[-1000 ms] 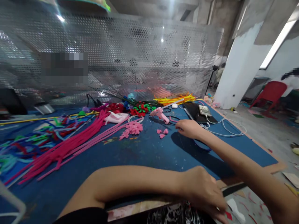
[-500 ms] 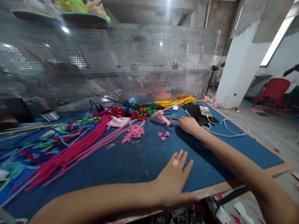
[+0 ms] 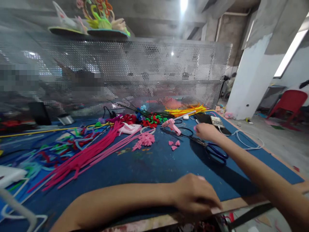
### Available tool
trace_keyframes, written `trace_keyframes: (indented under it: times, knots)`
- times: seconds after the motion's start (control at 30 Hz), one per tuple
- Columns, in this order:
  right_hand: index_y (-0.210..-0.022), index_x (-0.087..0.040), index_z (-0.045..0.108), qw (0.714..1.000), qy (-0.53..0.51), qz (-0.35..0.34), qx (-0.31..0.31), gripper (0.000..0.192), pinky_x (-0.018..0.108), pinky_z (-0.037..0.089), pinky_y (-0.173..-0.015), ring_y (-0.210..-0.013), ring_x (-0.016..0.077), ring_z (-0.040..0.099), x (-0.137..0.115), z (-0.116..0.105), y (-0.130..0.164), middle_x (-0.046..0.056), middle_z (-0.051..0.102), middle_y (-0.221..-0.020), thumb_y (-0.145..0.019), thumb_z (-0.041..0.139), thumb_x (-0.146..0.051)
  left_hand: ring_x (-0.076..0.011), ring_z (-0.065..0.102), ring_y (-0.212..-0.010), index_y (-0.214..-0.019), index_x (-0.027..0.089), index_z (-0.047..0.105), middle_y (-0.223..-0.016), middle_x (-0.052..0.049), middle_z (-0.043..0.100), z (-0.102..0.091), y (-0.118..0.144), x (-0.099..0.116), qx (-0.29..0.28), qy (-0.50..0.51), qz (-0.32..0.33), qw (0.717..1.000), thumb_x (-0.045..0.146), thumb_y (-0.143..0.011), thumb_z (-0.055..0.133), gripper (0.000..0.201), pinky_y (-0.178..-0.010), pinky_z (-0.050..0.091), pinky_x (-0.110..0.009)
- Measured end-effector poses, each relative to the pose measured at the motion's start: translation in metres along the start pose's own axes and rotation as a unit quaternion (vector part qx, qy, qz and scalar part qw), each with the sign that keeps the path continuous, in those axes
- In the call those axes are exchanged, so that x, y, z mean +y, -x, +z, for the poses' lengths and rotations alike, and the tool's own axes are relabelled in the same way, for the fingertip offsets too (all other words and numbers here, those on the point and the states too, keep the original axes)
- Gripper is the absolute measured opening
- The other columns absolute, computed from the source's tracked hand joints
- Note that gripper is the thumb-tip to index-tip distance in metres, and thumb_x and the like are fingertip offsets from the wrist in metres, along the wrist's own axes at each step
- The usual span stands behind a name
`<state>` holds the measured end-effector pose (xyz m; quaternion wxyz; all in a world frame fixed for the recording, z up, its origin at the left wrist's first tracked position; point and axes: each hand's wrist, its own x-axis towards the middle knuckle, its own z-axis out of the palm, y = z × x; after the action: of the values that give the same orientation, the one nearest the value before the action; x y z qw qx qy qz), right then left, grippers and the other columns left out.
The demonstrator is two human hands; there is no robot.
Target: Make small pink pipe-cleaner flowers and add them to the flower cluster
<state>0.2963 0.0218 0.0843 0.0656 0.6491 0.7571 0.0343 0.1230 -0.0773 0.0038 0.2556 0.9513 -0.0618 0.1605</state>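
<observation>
My right hand (image 3: 207, 131) is closed at the far right part of the blue table, fingertips pinched by a small pink piece (image 3: 195, 128) that is mostly hidden. Just below it lie blue-handled scissors (image 3: 216, 153), in the shadow of my forearm. My left hand (image 3: 195, 195) is curled at the table's front edge; nothing shows in its fingers, though their tips are partly hidden. Left of my right hand rests a pink hot glue gun (image 3: 172, 126). Small pink fuzzy pieces (image 3: 174, 147) lie in front of the gun, beside a pile of similar pink pieces (image 3: 146, 139).
Bright pink pipe cleaners (image 3: 87, 154) stretch across the left, beside a tangle of coloured ones (image 3: 51, 151). Yellow pipe cleaners (image 3: 184, 110) lie at the back, below a perforated metal panel (image 3: 154, 71). A phone (image 3: 217, 121) with a white cable (image 3: 251, 146) sits at the right.
My left hand has gone from lying flat with spread fingers to curled at the table edge. My right hand has shifted slightly, and the scissors now show below it. The view has tilted up.
</observation>
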Motion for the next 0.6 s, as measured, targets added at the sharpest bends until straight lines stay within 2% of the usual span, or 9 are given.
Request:
trace_keyframes:
  times: [0.07,0.13,0.2,0.27,0.33,0.37,0.4,0.53,0.6]
  knots:
    - [-0.084,-0.010,0.070,0.996,-0.015,-0.023,-0.090,0.019,0.030,0.048,-0.069,-0.080,0.0206,0.065,0.022,-0.014,0.030,0.011,0.069,-0.086,-0.081,0.062,-0.026,-0.0118,0.064,-0.088,-0.098,0.020,0.063,-0.095,-0.002,0.071,-0.033,0.028,-0.007,0.120,-0.046,-0.122,0.984,0.018,-0.088,0.048,0.019,-0.083,0.046,-0.019]
    - [-0.062,-0.013,0.071,0.979,-0.034,-0.049,-0.197,0.005,0.023,0.042,-0.052,-0.059,0.0169,0.063,0.042,-0.028,0.058,0.005,0.068,-0.062,-0.064,0.072,-0.017,-0.0124,0.063,-0.087,-0.097,0.022,0.064,-0.096,0.000,0.068,-0.064,0.057,-0.021,0.217,-0.139,-0.248,0.934,0.022,-0.086,0.051,0.016,-0.078,0.048,-0.020]
    - [-0.063,-0.017,0.073,0.966,-0.050,-0.067,-0.245,0.003,0.021,0.035,-0.045,-0.054,0.0141,0.061,0.052,-0.038,0.076,0.002,0.068,-0.060,-0.061,0.072,-0.018,-0.0174,0.060,-0.093,-0.096,0.019,0.063,-0.100,-0.005,0.066,-0.090,0.088,-0.043,0.278,-0.184,-0.300,0.894,0.023,-0.087,0.047,0.019,-0.083,0.047,-0.028]
    - [-0.068,-0.020,0.074,0.964,-0.070,-0.103,-0.236,0.009,0.021,0.033,-0.044,-0.054,0.0130,0.060,0.048,-0.044,0.079,0.001,0.069,-0.064,-0.065,0.070,-0.027,-0.0227,0.055,-0.102,-0.096,0.016,0.062,-0.103,-0.009,0.062,-0.109,0.118,-0.066,0.331,-0.228,-0.337,0.851,0.022,-0.086,0.044,0.021,-0.094,0.041,-0.038]
    - [-0.075,-0.021,0.074,0.969,-0.067,-0.151,-0.182,0.015,0.021,0.035,-0.047,-0.056,0.0131,0.060,0.030,-0.044,0.066,0.001,0.069,-0.067,-0.070,0.067,-0.033,-0.0250,0.052,-0.106,-0.097,0.015,0.061,-0.104,-0.010,0.060,-0.122,0.143,-0.087,0.352,-0.262,-0.362,0.823,0.023,-0.085,0.045,0.021,-0.097,0.038,-0.043]
    - [-0.080,-0.021,0.074,0.974,-0.048,-0.175,-0.137,0.016,0.022,0.036,-0.049,-0.057,0.0134,0.060,0.017,-0.043,0.055,0.001,0.069,-0.069,-0.071,0.068,-0.032,-0.0257,0.050,-0.108,-0.098,0.015,0.060,-0.106,-0.010,0.059,-0.127,0.153,-0.096,0.355,-0.276,-0.371,0.812,0.023,-0.085,0.046,0.022,-0.098,0.037,-0.045]
    - [-0.084,-0.020,0.073,0.975,-0.038,-0.184,-0.119,0.018,0.022,0.037,-0.051,-0.061,0.0142,0.060,0.002,-0.041,0.041,0.002,0.069,-0.073,-0.070,0.069,-0.030,-0.0259,0.050,-0.109,-0.100,0.014,0.060,-0.107,-0.010,0.058,-0.131,0.162,-0.103,0.351,-0.287,-0.378,0.807,0.024,-0.085,0.047,0.022,-0.099,0.037,-0.045]
    - [-0.087,-0.014,0.069,0.976,-0.020,-0.200,-0.088,0.019,0.027,0.047,-0.064,-0.074,0.0167,0.062,-0.068,-0.031,-0.021,0.006,0.067,-0.083,-0.076,0.069,-0.029,-0.0228,0.052,-0.108,-0.101,0.015,0.060,-0.108,-0.009,0.059,-0.147,0.189,-0.121,0.318,-0.320,-0.408,0.793,0.023,-0.091,0.043,0.021,-0.096,0.041,-0.044]
    - [-0.107,-0.014,0.059,0.976,-0.011,-0.204,-0.070,0.026,0.035,0.052,-0.076,-0.087,0.0163,0.061,-0.102,-0.024,-0.051,0.006,0.062,-0.104,-0.089,0.056,-0.032,-0.0225,0.055,-0.106,-0.106,0.014,0.058,-0.112,-0.009,0.058,-0.156,0.203,-0.125,0.295,-0.334,-0.429,0.786,0.026,-0.092,0.048,0.021,-0.092,0.045,-0.045]
